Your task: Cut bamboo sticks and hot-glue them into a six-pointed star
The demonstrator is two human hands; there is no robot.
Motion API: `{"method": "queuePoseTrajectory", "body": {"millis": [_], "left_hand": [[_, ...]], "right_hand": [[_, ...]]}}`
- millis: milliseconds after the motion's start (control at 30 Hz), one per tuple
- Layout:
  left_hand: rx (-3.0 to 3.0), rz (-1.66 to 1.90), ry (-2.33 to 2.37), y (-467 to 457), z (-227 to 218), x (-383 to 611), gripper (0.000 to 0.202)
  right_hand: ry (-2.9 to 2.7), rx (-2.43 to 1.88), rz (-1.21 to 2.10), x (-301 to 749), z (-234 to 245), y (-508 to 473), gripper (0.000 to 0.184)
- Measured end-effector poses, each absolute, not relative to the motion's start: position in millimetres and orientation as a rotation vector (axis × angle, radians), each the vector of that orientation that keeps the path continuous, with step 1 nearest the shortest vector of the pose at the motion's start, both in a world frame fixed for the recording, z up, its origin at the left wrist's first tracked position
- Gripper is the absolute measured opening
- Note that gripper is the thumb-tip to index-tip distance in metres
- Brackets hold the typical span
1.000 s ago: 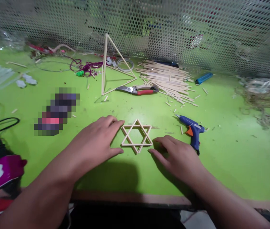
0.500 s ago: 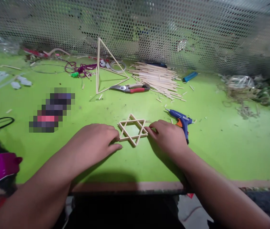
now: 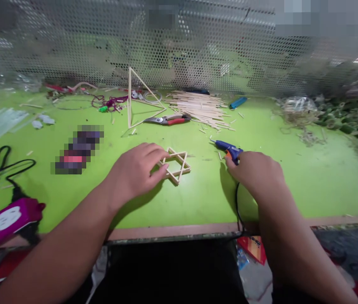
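Note:
A six-pointed star of thin wooden sticks (image 3: 183,168) lies flat on the green tabletop. My left hand (image 3: 139,169) pinches its left side between thumb and fingers, hiding that corner. To the right, my right hand (image 3: 258,173) is closed round the handle of a blue hot glue gun (image 3: 225,147) with an orange trigger. The gun's nozzle points away to the upper left, and its black cord (image 3: 236,204) runs down over the table edge. Most of the handle is covered by my fingers.
Farther back stand a stick pyramid frame (image 3: 129,97), red-handled pruning shears (image 3: 174,120), a pile of sticks (image 3: 198,105) and a blue cutter (image 3: 238,102). A purple power strip (image 3: 11,223) sits at left. A perforated metal panel (image 3: 103,46) borders the back.
My right hand has left the star, moved right and closed on the glue gun. My left hand now reaches farther over the star's left side. The camera view has shifted.

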State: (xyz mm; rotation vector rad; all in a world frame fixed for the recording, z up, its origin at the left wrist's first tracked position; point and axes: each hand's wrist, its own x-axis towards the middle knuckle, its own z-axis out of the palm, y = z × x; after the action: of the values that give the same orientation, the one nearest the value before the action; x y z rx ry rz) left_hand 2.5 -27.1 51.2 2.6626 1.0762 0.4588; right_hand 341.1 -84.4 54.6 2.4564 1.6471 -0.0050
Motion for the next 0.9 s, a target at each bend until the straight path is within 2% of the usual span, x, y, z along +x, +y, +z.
{"method": "queuePoseTrajectory", "body": {"millis": [67,167,233,333,467,567,633,700,800,900], "left_hand": [[2.625,0.338,1.178,-24,52,1,0.053],[2.528,0.174,1.256,-19,54,-4,0.09],[2.493,0.1,1.248,-17,56,-7,0.1],[2.499,0.02,1.226,-15,55,-8,0.092],[2.57,-0.022,1.212,-16,54,-4,0.061],[2.632,-0.041,1.245,-22,54,1,0.055],[2.642,-0.058,1.271,-27,55,3,0.057],[2.622,-0.083,1.29,-32,56,4,0.065],[2.572,-0.006,1.345,-34,60,2,0.093],[2.532,0.214,1.285,-33,64,0,0.118]], "right_hand": [[1.678,2.47,0.013,343,47,-85,0.051],[1.727,2.492,0.081,347,35,-82,0.041],[1.72,2.52,0.076,350,31,-79,0.036],[1.658,2.568,-0.002,356,39,-79,0.033],[1.635,2.725,-0.06,360,59,-90,0.036],[1.715,2.96,-0.183,355,60,-102,0.03],[1.847,3.081,-0.455,352,52,-107,0.03],[1.967,3.12,-0.9,349,42,-109,0.033],[2.03,3.042,-1.505,350,34,-107,0.041],[2.058,2.926,-1.819,354,35,-104,0.046]]}}
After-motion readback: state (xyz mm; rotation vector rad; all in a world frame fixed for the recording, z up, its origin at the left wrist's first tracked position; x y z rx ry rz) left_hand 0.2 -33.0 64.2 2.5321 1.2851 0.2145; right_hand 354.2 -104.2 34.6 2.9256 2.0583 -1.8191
